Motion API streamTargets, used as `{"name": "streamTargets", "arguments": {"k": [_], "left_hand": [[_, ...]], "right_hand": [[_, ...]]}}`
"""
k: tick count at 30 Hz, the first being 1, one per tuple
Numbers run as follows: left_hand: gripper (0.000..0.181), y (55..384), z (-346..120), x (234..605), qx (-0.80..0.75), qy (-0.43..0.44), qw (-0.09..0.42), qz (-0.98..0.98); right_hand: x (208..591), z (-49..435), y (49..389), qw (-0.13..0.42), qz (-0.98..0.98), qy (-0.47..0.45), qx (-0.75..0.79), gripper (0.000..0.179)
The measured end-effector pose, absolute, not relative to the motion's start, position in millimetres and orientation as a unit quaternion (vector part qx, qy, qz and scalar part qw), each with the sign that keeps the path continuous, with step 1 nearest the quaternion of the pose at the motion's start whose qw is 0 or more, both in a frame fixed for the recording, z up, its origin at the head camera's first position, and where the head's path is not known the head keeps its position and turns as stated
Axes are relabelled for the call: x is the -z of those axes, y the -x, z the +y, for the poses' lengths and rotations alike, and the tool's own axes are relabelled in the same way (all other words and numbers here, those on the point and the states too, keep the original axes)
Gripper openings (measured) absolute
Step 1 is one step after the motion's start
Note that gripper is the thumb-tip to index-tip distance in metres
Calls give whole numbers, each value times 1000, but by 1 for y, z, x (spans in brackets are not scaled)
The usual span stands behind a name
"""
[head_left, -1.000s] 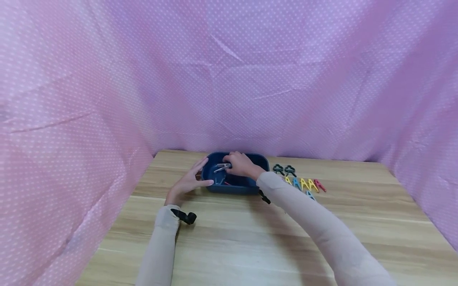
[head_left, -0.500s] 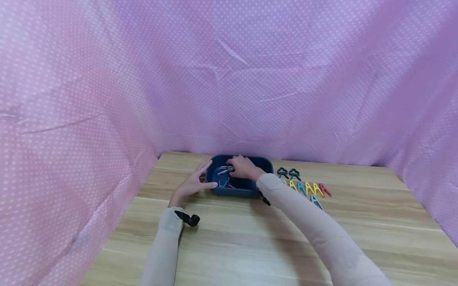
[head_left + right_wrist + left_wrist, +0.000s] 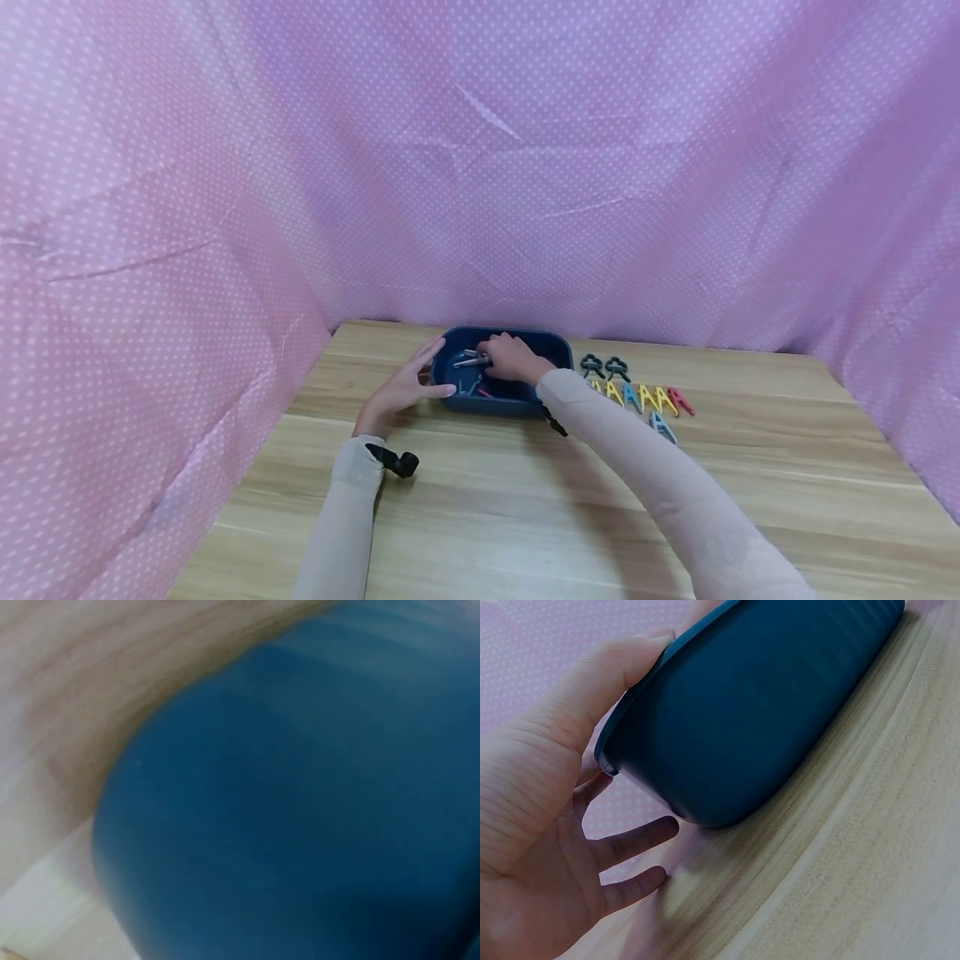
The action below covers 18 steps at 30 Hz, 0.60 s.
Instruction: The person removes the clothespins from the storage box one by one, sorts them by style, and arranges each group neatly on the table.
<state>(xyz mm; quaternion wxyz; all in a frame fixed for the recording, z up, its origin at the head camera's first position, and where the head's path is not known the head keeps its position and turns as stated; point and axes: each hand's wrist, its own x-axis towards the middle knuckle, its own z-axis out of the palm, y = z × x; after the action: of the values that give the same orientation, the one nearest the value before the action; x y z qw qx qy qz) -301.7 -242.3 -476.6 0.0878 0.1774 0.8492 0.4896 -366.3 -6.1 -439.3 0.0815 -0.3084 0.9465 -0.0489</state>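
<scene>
A dark blue plastic bin (image 3: 498,406) stands near the table's back edge. My left hand (image 3: 401,389) spans its left end. In the left wrist view the thumb (image 3: 622,671) rests on the bin's rim, and the other fingers are spread, some clear of the wall. My right hand (image 3: 513,360) reaches inside the bin, its fingers bent at a silvery clip (image 3: 470,362) that it seems to pinch. Below that clip, thin pale pieces and a small red item (image 3: 484,393) lie on the bin's floor. Only the bin's blurred outer wall (image 3: 285,787) shows in the right wrist view.
Right of the bin, two dark green clips (image 3: 604,367) lie side by side. In front of them runs a row of yellow, blue and red clothespins (image 3: 647,398), with a pale blue clothespin (image 3: 662,427) nearer me. Pink dotted cloth (image 3: 480,167) hangs behind the wooden table (image 3: 480,508).
The head view has shifted slightly. My right hand and the silvery clip have moved a little lower inside the bin. My left hand stays at the bin's left end.
</scene>
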Motion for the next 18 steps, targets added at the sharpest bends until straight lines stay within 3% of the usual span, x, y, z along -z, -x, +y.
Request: {"name": "streamTargets", "arguments": {"k": [8,15,18], "left_hand": [[97,301,-243,478,-496,-181,88,845],[97,301,-243,478,-501,-182,89,842],[97,301,-244,478,-502,-182,89,840]], "right_hand": [[441,-8,366,61,940,333,49,34],[443,-11,366,26,939,339,49,13],[443,-12,366,25,941,337,37,15]]}}
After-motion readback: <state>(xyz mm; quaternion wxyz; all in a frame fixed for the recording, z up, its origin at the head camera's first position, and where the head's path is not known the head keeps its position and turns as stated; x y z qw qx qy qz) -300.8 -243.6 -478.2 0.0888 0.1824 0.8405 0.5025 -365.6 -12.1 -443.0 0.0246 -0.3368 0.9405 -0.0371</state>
